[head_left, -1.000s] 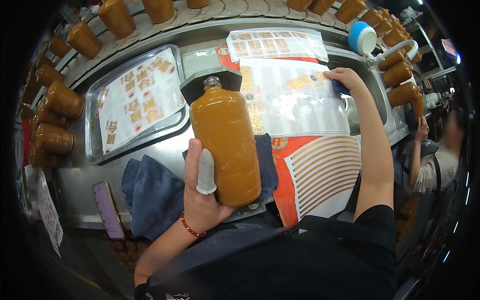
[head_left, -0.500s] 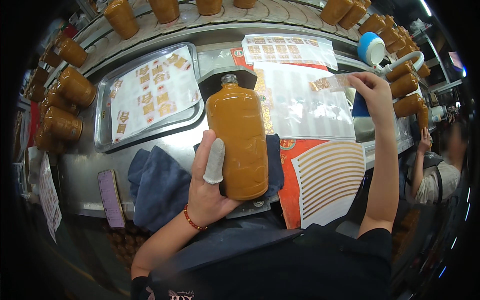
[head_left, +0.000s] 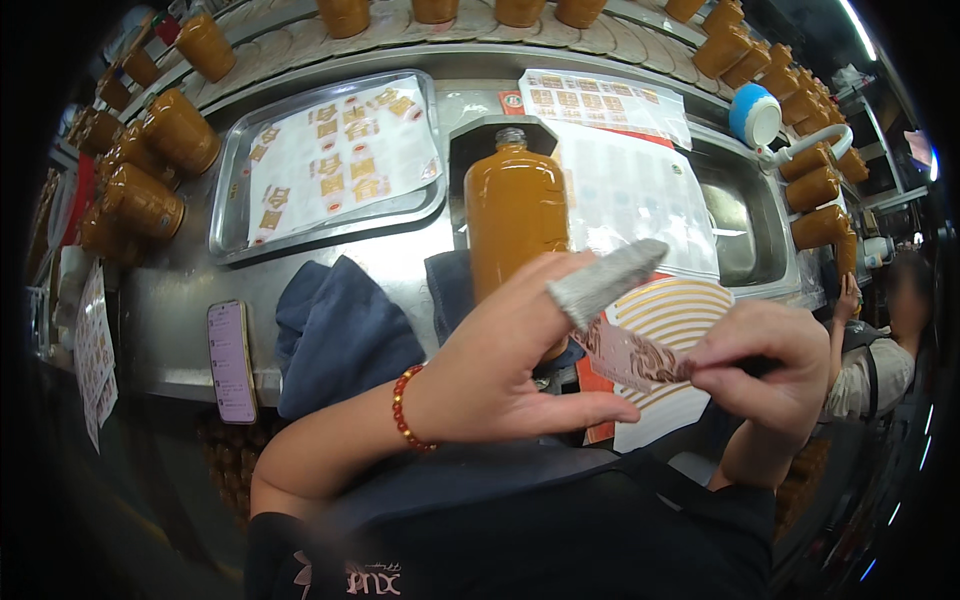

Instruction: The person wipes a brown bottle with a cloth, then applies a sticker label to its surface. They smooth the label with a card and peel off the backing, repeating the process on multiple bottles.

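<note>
A glossy brown ceramic bottle [head_left: 515, 205] has its neck toward a dark octagonal plate [head_left: 455, 150]. My left hand [head_left: 510, 350], with a grey knit cover on one finger, has let go of it and covers its lower part. Thumb and covered finger are spread apart. Between my hands hangs a thin clear decal strip [head_left: 645, 362] with a brown-gold pattern. The fingertips of my right hand [head_left: 765, 365] pinch its right end; its left end is by the covered finger, and whether that finger touches it I cannot tell.
A metal tray [head_left: 230, 200] holds a printed decal sheet. A white sheet [head_left: 640, 200] and a gold-striped sheet [head_left: 690, 300] lie to the right, near a sink [head_left: 735, 205]. A blue cloth [head_left: 345, 340] and phone [head_left: 232, 360] lie left. Brown bottles [head_left: 180, 130] line the edges.
My left hand has left the bottle and moved right. My right hand has brought the decal strip from the white sheet down toward me. The whole view has shifted slightly.
</note>
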{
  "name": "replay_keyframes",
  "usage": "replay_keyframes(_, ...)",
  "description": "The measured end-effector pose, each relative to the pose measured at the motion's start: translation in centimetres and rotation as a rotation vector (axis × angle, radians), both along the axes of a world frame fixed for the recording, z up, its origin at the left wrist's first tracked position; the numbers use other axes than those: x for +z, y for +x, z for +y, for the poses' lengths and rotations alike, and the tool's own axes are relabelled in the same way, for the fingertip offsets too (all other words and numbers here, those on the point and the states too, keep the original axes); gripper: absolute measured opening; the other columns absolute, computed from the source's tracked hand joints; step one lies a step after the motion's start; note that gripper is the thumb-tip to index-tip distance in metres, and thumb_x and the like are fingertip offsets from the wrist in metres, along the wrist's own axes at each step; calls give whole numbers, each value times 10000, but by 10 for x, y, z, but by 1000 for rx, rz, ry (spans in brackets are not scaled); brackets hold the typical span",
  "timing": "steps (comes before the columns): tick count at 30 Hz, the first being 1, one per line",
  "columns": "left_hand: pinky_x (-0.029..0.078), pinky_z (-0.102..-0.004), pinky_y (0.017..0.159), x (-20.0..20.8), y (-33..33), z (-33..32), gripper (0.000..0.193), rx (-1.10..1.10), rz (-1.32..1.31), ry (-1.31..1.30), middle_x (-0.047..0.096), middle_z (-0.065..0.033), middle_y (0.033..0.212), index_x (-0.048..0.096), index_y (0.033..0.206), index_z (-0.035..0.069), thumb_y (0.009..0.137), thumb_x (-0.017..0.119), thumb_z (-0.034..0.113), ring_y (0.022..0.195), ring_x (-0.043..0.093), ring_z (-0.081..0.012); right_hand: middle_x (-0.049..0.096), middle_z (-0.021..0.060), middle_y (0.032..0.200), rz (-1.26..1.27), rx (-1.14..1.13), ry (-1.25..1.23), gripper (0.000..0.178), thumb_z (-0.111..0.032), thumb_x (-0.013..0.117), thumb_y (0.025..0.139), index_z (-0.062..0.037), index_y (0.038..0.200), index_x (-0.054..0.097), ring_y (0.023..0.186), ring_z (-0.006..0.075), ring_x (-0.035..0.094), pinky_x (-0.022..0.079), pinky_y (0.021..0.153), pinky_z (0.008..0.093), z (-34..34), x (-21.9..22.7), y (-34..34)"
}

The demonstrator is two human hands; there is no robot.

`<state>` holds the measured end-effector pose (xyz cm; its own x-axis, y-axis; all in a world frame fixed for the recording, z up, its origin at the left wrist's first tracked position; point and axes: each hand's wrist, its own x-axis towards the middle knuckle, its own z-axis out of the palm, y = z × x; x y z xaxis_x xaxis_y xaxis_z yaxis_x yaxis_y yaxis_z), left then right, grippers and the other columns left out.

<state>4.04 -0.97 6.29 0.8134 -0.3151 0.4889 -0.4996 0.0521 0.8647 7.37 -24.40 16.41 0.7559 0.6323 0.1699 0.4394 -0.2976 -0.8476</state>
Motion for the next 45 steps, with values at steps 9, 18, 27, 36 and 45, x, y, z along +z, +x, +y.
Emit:
replay_keyframes(9, 570, -268, 772, -7, -55, 36, 489, 48, 514, -15, 697, -59, 964, 645, 1353, 45, 890, 795, 105, 833, 690, -119, 727, 132, 761, 388, -360, 143, 118, 96, 763, 719, 50, 815, 712, 651, 147, 663, 492, 606, 236, -10, -46, -48)
replay_keyframes(18, 545, -222, 782, -25, -45, 28, 545, 311, 532, -108, 654, -44, 1010, 542, 1424, -36, 908, 715, -68, 906, 644, -76, 725, 100, 849, 632, -390, 288, 54, 53, 650, 917, 13, 952, 637, 800, 146, 704, 531, 738, 244, -11, -108, -26)
replay_keyframes(27, 515, -210, 807, -31, -38, 21, 541, 400, 463, -19, 640, -21, 991, 543, 1415, -19, 905, 719, -56, 871, 630, -63, 729, 86, 906, 738, -400, 362, 60, 11, 679, 935, 11, 992, 658, 820, 123, 698, 537, 782, 237, -19, -135, -4)
replay_keyframes(36, 498, -215, 705, -40, -38, 20, 405, 495, 510, -84, 656, -7, 893, 594, 1274, -42, 901, 746, -3, 768, 625, -61, 717, 74, 824, 729, -400, 346, 42, -27, 666, 943, -8, 974, 645, 724, 78, 678, 491, 558, 159, -9, -146, 5)
replay_keyframes(45, 491, -206, 724, -21, -45, 22, 706, 370, 493, -54, 638, -3, 874, 404, 1536, -16, 903, 717, -46, 758, 599, -57, 728, 92, 860, 686, -286, 325, 64, 36, 694, 903, 12, 939, 647, 804, 129, 708, 554, 737, 246, -33, -110, -3)
